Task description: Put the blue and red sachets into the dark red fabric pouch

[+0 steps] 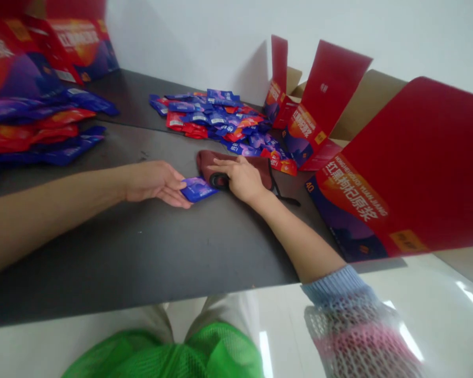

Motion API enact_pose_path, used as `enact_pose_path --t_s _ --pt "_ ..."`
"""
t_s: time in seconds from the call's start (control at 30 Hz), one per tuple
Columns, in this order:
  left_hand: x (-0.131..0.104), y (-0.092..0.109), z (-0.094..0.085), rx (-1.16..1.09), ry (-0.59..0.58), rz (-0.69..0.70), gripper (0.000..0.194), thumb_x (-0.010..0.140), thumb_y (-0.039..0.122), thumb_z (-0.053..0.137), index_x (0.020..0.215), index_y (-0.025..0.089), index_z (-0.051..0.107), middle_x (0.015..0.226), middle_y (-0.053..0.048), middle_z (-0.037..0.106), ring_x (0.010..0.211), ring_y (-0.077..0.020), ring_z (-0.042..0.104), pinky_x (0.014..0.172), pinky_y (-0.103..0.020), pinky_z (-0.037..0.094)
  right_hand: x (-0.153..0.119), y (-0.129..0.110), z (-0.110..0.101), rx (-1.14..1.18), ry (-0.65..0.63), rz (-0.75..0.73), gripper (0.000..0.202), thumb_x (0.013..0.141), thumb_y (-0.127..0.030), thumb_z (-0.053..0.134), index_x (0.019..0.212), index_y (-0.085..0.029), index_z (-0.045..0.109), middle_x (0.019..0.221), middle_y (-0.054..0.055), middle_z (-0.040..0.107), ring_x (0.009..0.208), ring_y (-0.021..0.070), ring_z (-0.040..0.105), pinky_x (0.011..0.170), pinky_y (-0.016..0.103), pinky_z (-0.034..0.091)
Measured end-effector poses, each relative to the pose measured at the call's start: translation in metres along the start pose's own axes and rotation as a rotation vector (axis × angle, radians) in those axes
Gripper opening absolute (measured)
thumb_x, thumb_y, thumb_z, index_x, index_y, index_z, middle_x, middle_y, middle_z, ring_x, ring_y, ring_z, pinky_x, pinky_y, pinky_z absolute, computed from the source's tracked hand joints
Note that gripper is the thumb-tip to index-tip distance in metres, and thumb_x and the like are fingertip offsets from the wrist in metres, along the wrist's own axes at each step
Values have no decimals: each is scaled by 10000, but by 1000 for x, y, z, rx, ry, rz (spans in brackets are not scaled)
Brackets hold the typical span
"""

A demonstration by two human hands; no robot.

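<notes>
1. On the dark grey, flat tabletop [157,252], a maroon fabric pouch [265,170], folded or rolled, with a black-lined round opening, is pressed by the right hand [242,178]; its fingers are laid across the top, and whether the pouch is also gripped from beneath cannot be told.
2. Beside that opening, a small, flat, purple-blue printed sachet [199,190] is pinched at its near end between the thumb and fingers of the left hand [160,184]; whether its far end is touching the pouch or tucked under it cannot be told.
3. Behind the pouch, blue and red glossy sachets [216,116] are heaped loosely.
4. At the far left, more blue and red sachets [43,128] are stacked, with red printed cardboard cartons [76,50] placed behind them.
5. To the right, red, orange and purple cardboard cartons [358,194] are lined up with their flaps raised.
6. From the pouch's right end, a thin black strap [289,201] is extended.
</notes>
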State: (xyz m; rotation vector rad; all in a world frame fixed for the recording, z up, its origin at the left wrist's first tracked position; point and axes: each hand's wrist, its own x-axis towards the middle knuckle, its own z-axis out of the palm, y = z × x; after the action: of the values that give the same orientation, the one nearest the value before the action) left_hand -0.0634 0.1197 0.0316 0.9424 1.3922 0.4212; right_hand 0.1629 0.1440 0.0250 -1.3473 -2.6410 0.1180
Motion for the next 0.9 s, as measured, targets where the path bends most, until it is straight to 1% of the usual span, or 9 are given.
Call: enact_pose_path --t_s 0.1,0.23,0.4,0.47,0.53,0.63,0.73,0.8,0.9 --pt "-2 -1 6 -33 57 25 249 926 95 523 738 46 678 726 -202 750 714 -261 761 694 -295 629 3 0 3 -49 2 11 465 1021 -233 328 1379 -391 580 1508 -91 495 1252 281 457 1011 493 438" --pt "-3 -4 7 -62 48 54 265 912 89 505 726 71 693 741 -187 754 789 -273 766 794 -334 626 -1 -6 4 -144 17 -5 449 1033 -281 323 1411 -375 547 1540 -72 457 1241 281 441 975 472 435" --pt "-1 -11 -2 -101 3 145 140 853 128 593 838 76 722 870 -199 763 945 -327 747 889 -425 602 -2 2 0 -179 39 -67 493 999 -187 342 1404 -368 557 1479 -39 540 1222 240 508 969 398 405" --pt "0 -14 -6 -95 -8 158 151 852 124 584 891 74 721 914 -202 763 973 -330 740 904 -447 595 -5 5 -3 -194 41 -36 513 977 -178 362 1421 -358 544 1442 -1 569 1200 232 545 929 363 417" --pt "2 -16 -9 -86 -12 165 173 860 105 549 905 73 713 922 -201 762 978 -323 739 911 -453 591 -15 4 -9 -221 58 40 533 951 -205 402 1452 -348 512 1390 41 594 1130 248 592 862 348 437" --pt "4 -17 -10 -85 -28 189 187 865 78 515 879 75 701 906 -192 761 951 -304 747 911 -441 592 -33 -8 -15 -253 122 139 581 922 -261 440 1497 -342 450 1300 75 622 1039 275 623 800 348 448" --pt "6 -18 -9 -95 -45 205 179 864 70 518 864 85 696 866 -169 761 893 -282 757 892 -416 599 -45 -30 -16 -251 153 173 599 932 -299 418 1530 -329 395 1228 97 628 995 275 623 804 352 447" --pt "5 -17 -8 -106 -37 199 161 855 58 531 848 93 688 830 -151 757 843 -258 760 884 -395 599 -46 -45 -12 -220 126 113 601 930 -329 432 1531 -319 396 1208 103 619 992 267 614 848 363 444" --pt "2 -16 -6 -138 -32 209 160 826 17 545 845 105 678 837 -131 755 815 -222 755 892 -381 591 -43 -64 -4 -141 98 -50 572 892 -402 511 1456 -306 516 1311 112 537 1114 275 565 924 379 435"
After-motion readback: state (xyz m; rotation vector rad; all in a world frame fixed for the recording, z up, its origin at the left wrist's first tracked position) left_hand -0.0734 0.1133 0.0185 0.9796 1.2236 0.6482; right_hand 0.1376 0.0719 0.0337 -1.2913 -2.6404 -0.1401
